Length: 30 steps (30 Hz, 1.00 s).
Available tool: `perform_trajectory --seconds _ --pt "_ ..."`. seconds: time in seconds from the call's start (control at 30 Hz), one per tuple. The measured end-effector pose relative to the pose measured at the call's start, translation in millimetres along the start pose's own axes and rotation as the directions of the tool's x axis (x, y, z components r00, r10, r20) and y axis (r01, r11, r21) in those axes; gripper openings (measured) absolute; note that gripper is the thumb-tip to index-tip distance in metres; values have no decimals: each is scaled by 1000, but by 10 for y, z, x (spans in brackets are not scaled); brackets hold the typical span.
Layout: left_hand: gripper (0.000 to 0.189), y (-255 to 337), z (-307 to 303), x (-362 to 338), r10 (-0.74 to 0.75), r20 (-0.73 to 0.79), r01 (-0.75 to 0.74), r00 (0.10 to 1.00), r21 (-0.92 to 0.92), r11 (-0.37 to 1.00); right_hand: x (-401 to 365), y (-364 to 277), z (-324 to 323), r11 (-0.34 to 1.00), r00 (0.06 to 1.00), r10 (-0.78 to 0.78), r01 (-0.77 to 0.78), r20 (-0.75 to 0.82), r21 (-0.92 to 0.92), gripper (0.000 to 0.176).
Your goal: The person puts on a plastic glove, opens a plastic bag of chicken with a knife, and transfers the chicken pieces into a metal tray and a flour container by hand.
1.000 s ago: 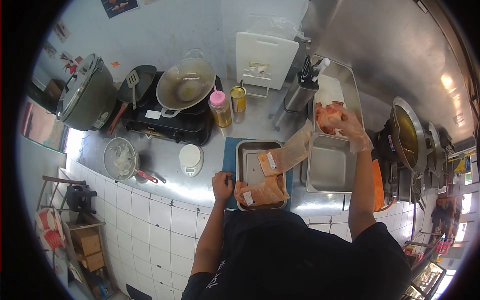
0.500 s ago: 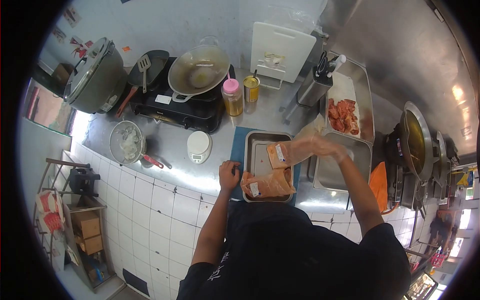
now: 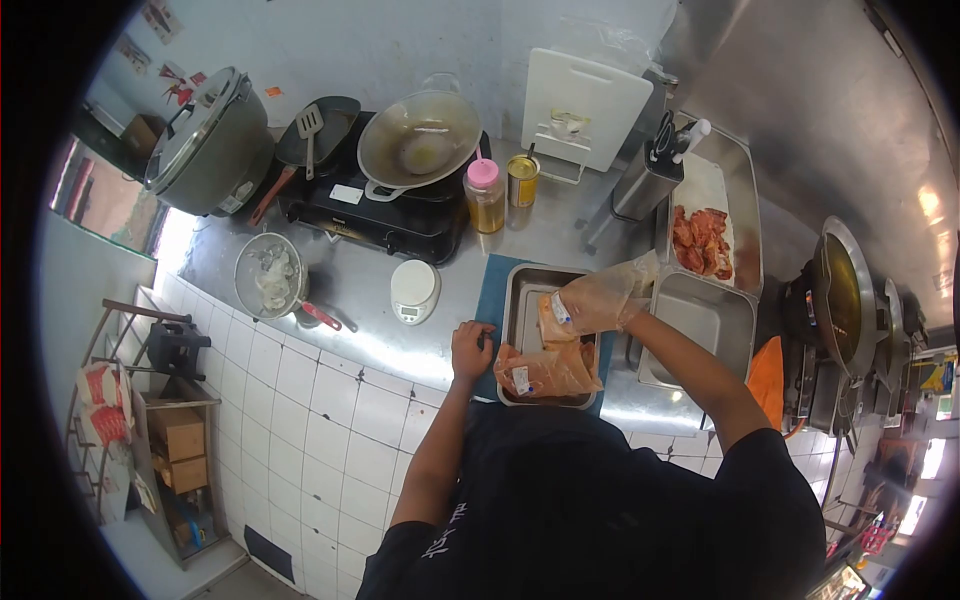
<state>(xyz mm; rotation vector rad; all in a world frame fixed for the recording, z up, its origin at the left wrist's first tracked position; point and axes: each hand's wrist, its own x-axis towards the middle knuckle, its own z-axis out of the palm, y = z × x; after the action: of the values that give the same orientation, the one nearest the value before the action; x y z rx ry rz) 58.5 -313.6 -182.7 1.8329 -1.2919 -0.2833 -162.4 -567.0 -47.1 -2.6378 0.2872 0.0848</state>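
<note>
A metal tray (image 3: 517, 285) on a blue cloth (image 3: 490, 285) holds two clear plastic bags of raw meat with white labels. My right hand (image 3: 598, 303) reaches from the right into the upper bag (image 3: 549, 318). Loose, wrinkled plastic covers that hand, and its fingers are blurred through the film. The lower bag (image 3: 548, 372) lies across the near end of the tray. My left hand (image 3: 472, 350) rests at the counter's front edge beside the cloth, fingers loosely bent, holding nothing.
Left of the tray are a white kitchen scale (image 3: 414, 290) and a sieve (image 3: 270, 275) with pale pieces. Behind stand a jar with a pink lid (image 3: 484, 177), an open can (image 3: 522, 182) and a wok (image 3: 420, 140) on a stove. Right, another metal tray (image 3: 750, 225) holds red meat.
My right hand has moved left and deeper into the upper bag, nearer the meat. My left hand stays at the counter edge. The view has shifted slightly.
</note>
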Motion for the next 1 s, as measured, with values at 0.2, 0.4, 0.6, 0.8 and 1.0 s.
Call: perform_trajectory --seconds 0.2,0.4,0.6,0.8,1.0 --pt "22 -18 40 -28 -18 -9 18 1000 9 1000 3 -140 144 976 980 199 -197 -13 94 36" --pt "23 -1 32 -11 -19 6 19 1000 13 1000 81 -42 274 989 993 119 -119 9 92 36" --pt "19 21 14 -8 -30 13 30 999 15 999 211 -258 559 940 974 168 -204 149 274 36" --pt "19 22 22 -17 -28 14 28 1000 24 999 268 -390 604 963 978 176 -195 112 185 42" --pt "20 31 18 7 -28 15 27 1000 14 1000 158 -301 825 959 989 150 -147 5 244 46"
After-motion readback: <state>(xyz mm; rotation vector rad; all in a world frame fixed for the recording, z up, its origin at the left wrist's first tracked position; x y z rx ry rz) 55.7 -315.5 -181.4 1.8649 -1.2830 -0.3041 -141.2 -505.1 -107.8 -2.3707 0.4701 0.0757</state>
